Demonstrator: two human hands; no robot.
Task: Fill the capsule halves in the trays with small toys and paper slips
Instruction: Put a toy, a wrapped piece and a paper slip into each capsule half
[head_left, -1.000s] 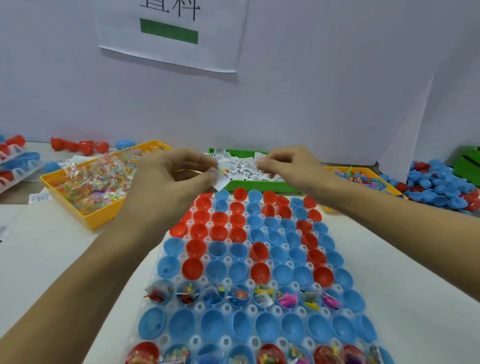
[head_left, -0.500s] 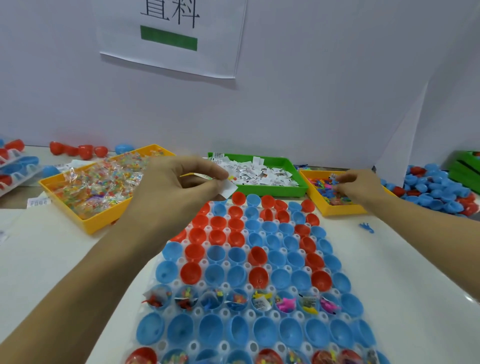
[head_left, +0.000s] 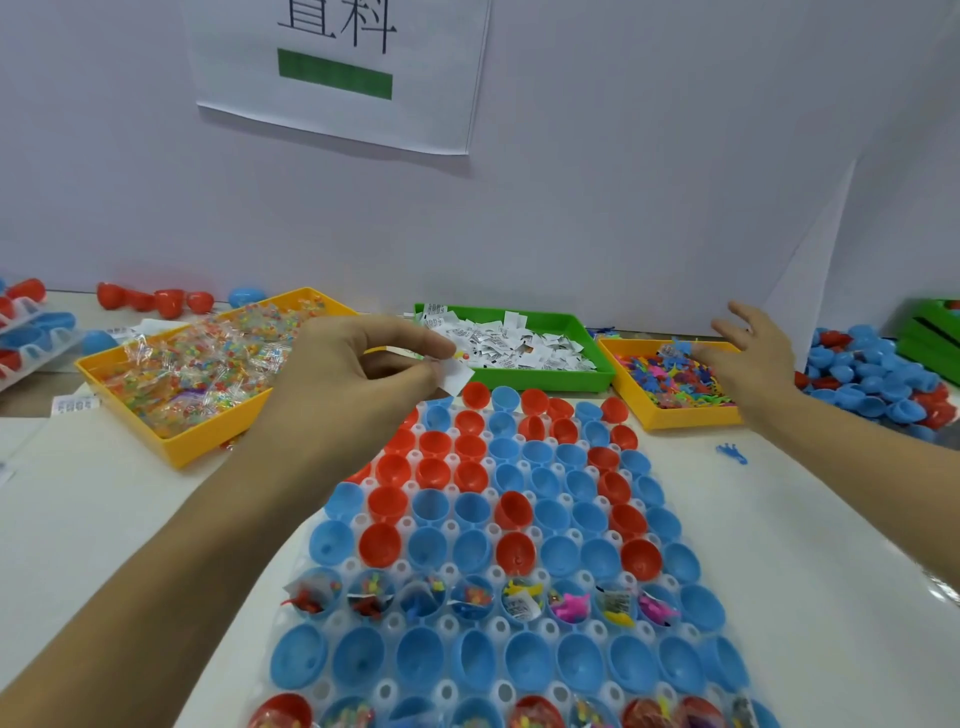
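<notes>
Capsule halves (head_left: 470, 506), blue and red, sit mouth-up in a clear dimpled tray (head_left: 501, 626) lying on the white surface (head_left: 810, 545) in front of the person. One row across the tray holds small toys and folded paper slips; the row at the near edge is filled too, and the row between these two and the rows beyond hold only bare cups. Above the tray's far left corner the left hand (head_left: 353, 374) pinches a white paper slip (head_left: 457, 376) between thumb and curled fingers (head_left: 415, 338). The right hand (head_left: 748, 358) hovers over the small yellow bin (head_left: 675, 415) of bright plastic toys (head_left: 675, 379), its fingers spread apart with the tips down among them; whether they grip one I cannot tell. Between the two hands stands a green bin (head_left: 587, 338) heaped with more slips. To the left is a larger yellow bin (head_left: 197, 447) of clear packets of coloured beads. A lone blue toy (head_left: 731, 453) lies on the surface just right of the tray. Loose blue and red halves (head_left: 872, 379) are piled at the far right.
</notes>
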